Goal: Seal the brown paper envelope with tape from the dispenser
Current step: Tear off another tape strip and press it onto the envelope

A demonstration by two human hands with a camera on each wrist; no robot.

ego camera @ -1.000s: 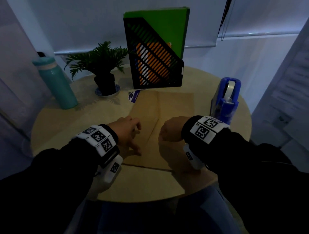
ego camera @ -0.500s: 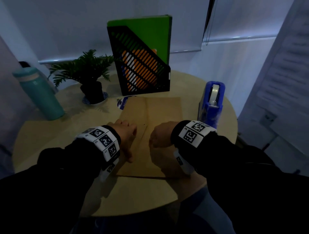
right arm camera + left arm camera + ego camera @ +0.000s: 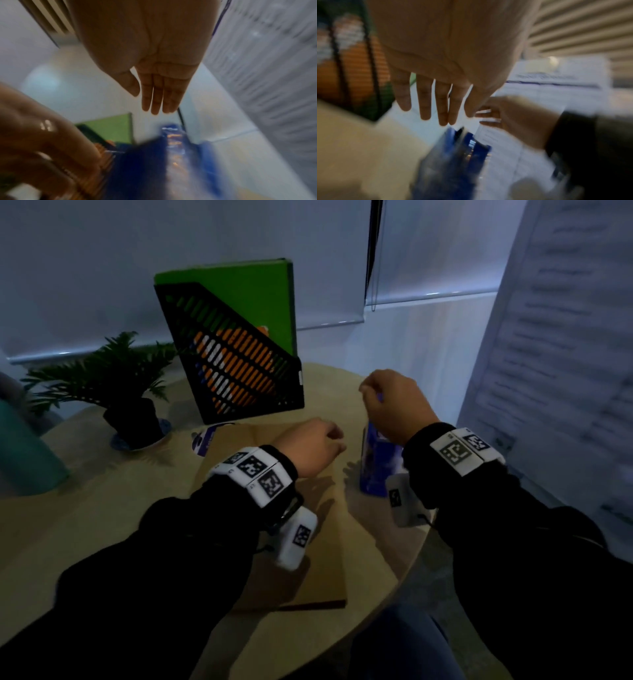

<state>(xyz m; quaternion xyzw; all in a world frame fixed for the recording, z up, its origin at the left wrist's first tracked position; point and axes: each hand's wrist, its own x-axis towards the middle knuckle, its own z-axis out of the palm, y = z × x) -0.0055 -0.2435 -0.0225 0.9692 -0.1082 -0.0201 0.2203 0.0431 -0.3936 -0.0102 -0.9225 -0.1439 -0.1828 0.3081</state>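
Note:
The brown paper envelope [image 3: 330,542] lies flat on the round table, partly under my left forearm. The blue tape dispenser [image 3: 375,474] stands at the table's right edge, just right of the envelope. My right hand [image 3: 387,405] hovers over the dispenser's top and hides it. In the right wrist view its fingers [image 3: 154,100] are straight above the dispenser [image 3: 154,162] and hold nothing. My left hand [image 3: 318,446] is raised above the envelope, just left of the dispenser. In the blurred left wrist view its fingers [image 3: 436,112] are stretched out over the dispenser [image 3: 453,155].
A black mesh file holder [image 3: 233,378] with a green folder stands at the back. A potted plant [image 3: 130,392] and a teal bottle [image 3: 20,453] are at the left. A small blue-and-white item [image 3: 202,440] lies by the envelope's far corner. Printed sheets [image 3: 565,371] hang at the right.
Both hands have lifted off the envelope and moved right and forward to the tape dispenser. The right hand now hangs above it, and the view has turned.

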